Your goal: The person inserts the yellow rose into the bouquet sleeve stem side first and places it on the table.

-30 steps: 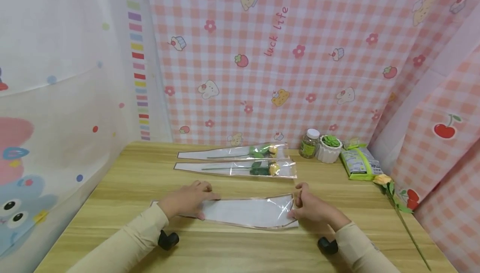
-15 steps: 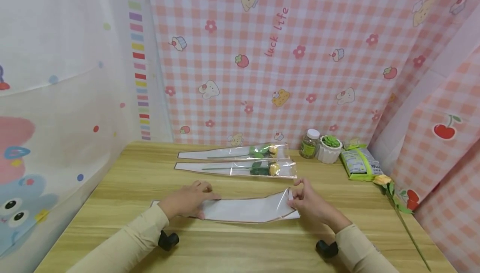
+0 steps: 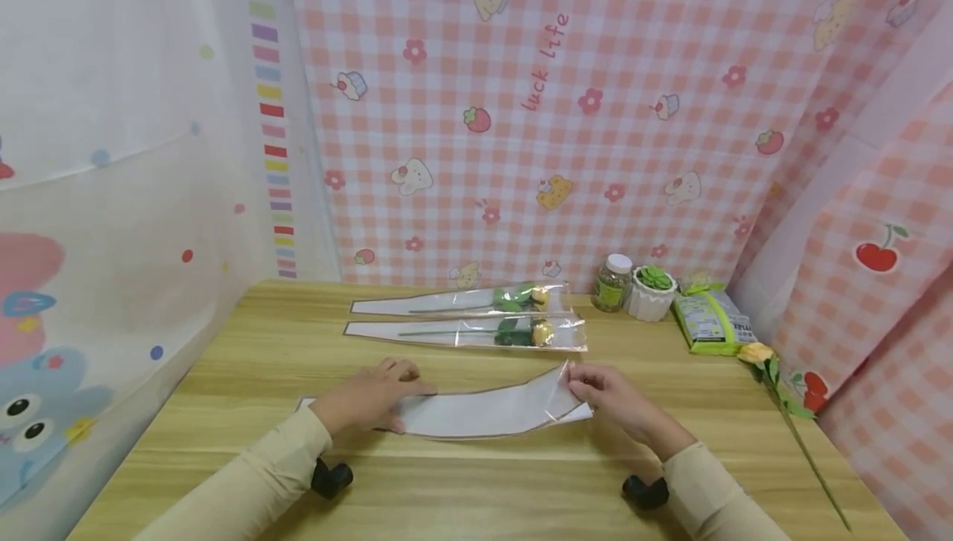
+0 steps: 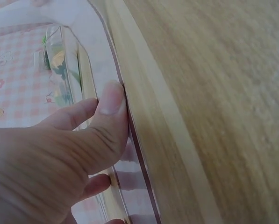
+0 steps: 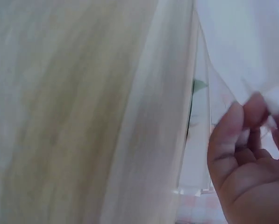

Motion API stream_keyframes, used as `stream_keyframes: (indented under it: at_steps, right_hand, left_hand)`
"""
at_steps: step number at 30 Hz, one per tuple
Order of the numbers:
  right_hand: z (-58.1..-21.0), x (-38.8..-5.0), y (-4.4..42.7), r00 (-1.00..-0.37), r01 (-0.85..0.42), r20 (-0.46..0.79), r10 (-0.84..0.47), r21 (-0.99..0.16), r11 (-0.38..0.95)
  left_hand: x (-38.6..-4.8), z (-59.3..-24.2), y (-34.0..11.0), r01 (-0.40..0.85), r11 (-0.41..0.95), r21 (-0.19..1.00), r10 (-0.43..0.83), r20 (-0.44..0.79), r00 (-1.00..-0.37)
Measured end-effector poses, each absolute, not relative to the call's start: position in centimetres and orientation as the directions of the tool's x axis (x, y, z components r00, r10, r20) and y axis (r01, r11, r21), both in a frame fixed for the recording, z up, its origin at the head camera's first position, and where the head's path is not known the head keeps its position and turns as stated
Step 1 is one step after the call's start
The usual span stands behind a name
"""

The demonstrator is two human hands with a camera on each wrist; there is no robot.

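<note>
An empty-looking sleeve with a white back and a dark edge [image 3: 476,415] lies in front of the person, its right end bent upward. My left hand [image 3: 370,396] holds its left part across the width; in the left wrist view the thumb [image 4: 112,100] lies along one edge, the fingers at the other. With thumb and fingertips my right hand [image 3: 614,400] pinches the raised film at the wide right end. In the right wrist view that hand [image 5: 251,163] shows curled fingers meeting the thumb, slightly blurred.
Behind lie two clear sleeves [image 3: 387,307] [image 3: 380,330], each with a yellow rose. At the back right stand a lidded jar [image 3: 610,289] and a potted succulent [image 3: 651,297], beside a green packet [image 3: 712,322]. A loose yellow rose [image 3: 755,353] lies at the right.
The right hand has moved slightly left, lifting and bending the sleeve's right end upward, and its fingers have closed on the film. The left hand has stayed in place.
</note>
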State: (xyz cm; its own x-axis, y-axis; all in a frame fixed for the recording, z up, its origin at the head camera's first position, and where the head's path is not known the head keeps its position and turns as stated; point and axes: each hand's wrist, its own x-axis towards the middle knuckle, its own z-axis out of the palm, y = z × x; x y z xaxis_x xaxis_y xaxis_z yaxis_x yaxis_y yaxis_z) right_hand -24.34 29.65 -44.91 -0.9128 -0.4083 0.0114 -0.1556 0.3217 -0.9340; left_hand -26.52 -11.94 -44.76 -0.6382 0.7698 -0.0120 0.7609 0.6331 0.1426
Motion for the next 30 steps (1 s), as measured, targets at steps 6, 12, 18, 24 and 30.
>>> stream_keyframes:
  at_steps: [6,12,18,24,30]
  right_hand:
    - [-45.1,-24.0,30.0,-0.902,-0.034,-0.045,-0.43,-0.984,0.175]
    - [-45.3,-24.0,29.9,-0.841,0.002,-0.091,-0.533,-0.986,0.167]
    - [-45.4,-24.1,29.7,-0.846,-0.036,-0.115,-0.521,-0.962,0.27]
    - [-45.3,-24.0,29.3,-0.843,-0.089,-0.103,-0.528,-0.941,0.326]
    - [-45.0,-24.2,29.4,-0.868,-0.08,-0.101,-0.486,-0.938,0.338]
  left_hand:
    - [-26.7,-44.9,-11.9,0.761,0.633,0.143,0.771,-0.024,-0.636]
    - [-26.7,-45.0,-11.9,0.767,0.628,0.135,0.775,-0.012,-0.632]
    - [-26.6,-44.8,-11.8,0.762,0.634,0.13,0.77,-0.02,-0.638]
    - [-26.6,-44.2,-11.5,0.716,0.67,0.196,0.74,-0.092,-0.667]
    - [-27.2,-43.6,-10.9,0.728,0.636,0.257,0.759,-0.037,-0.65]
